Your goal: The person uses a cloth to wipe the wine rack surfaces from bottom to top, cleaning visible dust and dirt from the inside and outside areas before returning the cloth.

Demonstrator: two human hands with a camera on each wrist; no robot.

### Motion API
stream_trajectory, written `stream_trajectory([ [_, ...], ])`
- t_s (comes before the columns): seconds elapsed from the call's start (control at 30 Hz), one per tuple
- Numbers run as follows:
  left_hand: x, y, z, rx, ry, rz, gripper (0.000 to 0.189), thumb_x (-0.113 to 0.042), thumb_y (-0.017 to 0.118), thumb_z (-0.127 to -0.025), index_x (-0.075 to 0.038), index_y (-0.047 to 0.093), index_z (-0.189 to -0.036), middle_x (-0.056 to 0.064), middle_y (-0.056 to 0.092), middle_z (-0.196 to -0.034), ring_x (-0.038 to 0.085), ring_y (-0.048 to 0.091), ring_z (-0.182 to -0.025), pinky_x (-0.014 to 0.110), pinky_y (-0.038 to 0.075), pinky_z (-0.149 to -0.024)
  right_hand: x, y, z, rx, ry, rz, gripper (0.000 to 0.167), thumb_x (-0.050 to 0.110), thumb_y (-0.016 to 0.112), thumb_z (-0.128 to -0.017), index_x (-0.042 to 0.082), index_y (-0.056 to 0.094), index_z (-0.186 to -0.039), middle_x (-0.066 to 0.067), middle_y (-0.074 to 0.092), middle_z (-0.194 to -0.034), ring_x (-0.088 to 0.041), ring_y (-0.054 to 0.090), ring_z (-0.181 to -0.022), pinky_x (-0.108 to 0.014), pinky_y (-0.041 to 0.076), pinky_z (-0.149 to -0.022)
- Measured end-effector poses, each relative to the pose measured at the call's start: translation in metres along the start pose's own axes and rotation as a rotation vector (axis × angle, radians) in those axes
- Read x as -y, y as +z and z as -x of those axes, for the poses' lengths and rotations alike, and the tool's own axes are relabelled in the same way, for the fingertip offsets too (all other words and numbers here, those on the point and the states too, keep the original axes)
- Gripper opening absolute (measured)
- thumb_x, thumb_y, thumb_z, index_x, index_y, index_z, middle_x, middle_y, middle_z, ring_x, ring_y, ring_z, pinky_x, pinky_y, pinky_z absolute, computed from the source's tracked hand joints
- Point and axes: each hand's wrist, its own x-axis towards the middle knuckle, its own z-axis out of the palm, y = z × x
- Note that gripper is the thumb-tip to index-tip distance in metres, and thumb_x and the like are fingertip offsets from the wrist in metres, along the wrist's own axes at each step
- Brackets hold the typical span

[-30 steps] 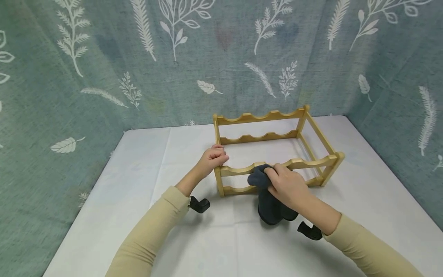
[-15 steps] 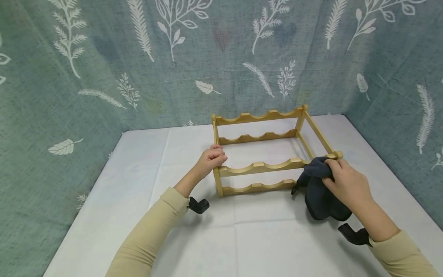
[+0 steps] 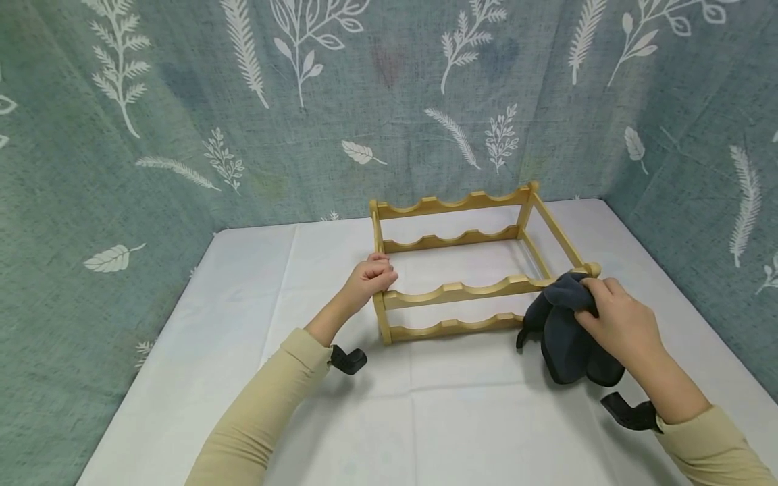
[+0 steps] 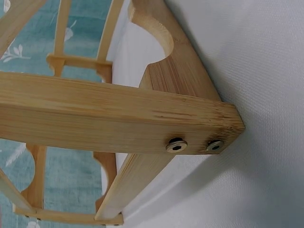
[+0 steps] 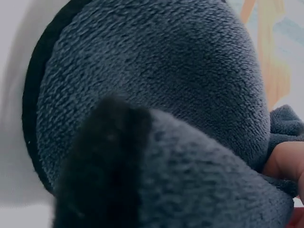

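A light wooden wine rack [image 3: 452, 293] with scalloped rails stands on the white-covered table. My left hand [image 3: 368, 275] grips the rack's left side near the front corner. In the left wrist view the rack's end post [image 4: 104, 116] shows two metal bolts. My right hand [image 3: 623, 324] pinches a bunched, dark blue-grey plush cloth [image 3: 568, 337] at the rack's front right corner. The cloth covers the right end of the front rails, and its lower folds hang toward the table. Close up, the cloth [image 5: 190, 61] has a black edge band, with fingers [image 5: 287, 161] holding a gathered part.
The white tablecloth [image 3: 304, 418] spreads around the rack. A green-blue leaf-patterned curtain [image 3: 304, 148] hangs behind the table and along both sides. Black wrist mounts [image 3: 348, 360] jut out below both sleeves.
My right hand has carried the cloth rightward along the front rail, from its middle to the right corner, slowing in the last half second. The left hand keeps its grip in place.
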Motion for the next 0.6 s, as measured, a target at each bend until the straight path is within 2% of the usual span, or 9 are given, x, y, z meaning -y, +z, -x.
stream_trajectory([
  [0.1,0.0,0.0,0.001,-0.006,-0.002,0.007,0.034,0.018,0.044,-0.082,0.004,0.034,-0.052,0.003,0.03,-0.05,0.016,0.03,-0.052,0.03,0.026,-0.093,0.006,0.001,0.003,-0.015,-0.11,0.001,0.045,0.009,0.071,-0.073,-0.004,0.052,-0.112,-0.024,0.053,-0.098,-0.034,0.058,-0.068,-0.045,0.047,-0.05],
  [0.23,0.0,0.0,0.001,-0.011,-0.015,0.009,0.034,0.018,0.043,-0.082,0.005,0.034,-0.052,0.001,0.03,-0.05,0.015,0.03,-0.053,0.029,0.026,-0.093,0.027,0.009,0.005,-0.092,-0.341,-0.013,0.044,0.01,0.076,-0.065,0.001,0.058,-0.104,-0.014,0.056,-0.091,-0.023,0.058,-0.064,-0.037,0.048,-0.049],
  [0.3,0.0,0.0,0.001,-0.014,-0.024,0.008,0.034,0.017,0.043,-0.082,0.005,0.034,-0.053,-0.003,0.031,-0.051,0.014,0.031,-0.053,0.03,0.026,-0.094,0.043,0.017,0.004,-0.118,-0.452,-0.031,0.044,0.011,0.078,-0.063,0.003,0.059,-0.101,-0.01,0.056,-0.089,-0.018,0.057,-0.063,-0.033,0.048,-0.049],
  [0.43,-0.001,-0.001,0.002,-0.022,-0.031,0.007,0.034,0.016,0.044,-0.083,0.005,0.034,-0.053,-0.006,0.032,-0.052,0.013,0.032,-0.055,0.031,0.026,-0.094,0.086,0.037,-0.004,-0.096,-0.65,-0.048,0.041,0.014,0.078,-0.065,0.007,0.059,-0.1,-0.005,0.055,-0.088,-0.013,0.055,-0.062,-0.027,0.047,-0.049],
  [0.5,-0.001,0.0,0.002,-0.024,-0.026,0.005,0.034,0.016,0.044,-0.083,0.005,0.034,-0.053,-0.005,0.032,-0.052,0.014,0.032,-0.055,0.03,0.026,-0.093,0.109,0.05,-0.008,-0.063,-0.749,-0.037,0.04,0.016,0.077,-0.068,0.008,0.057,-0.101,-0.004,0.053,-0.086,-0.012,0.053,-0.06,-0.024,0.045,-0.048],
  [0.6,-0.001,0.001,0.001,-0.013,-0.011,0.007,0.034,0.017,0.043,-0.083,0.004,0.035,-0.052,0.0,0.031,-0.051,0.016,0.031,-0.054,0.031,0.027,-0.092,0.14,0.071,-0.015,-0.063,-0.885,0.003,0.036,0.019,0.074,-0.072,0.01,0.054,-0.101,-0.002,0.05,-0.082,-0.009,0.05,-0.057,-0.02,0.041,-0.045],
])
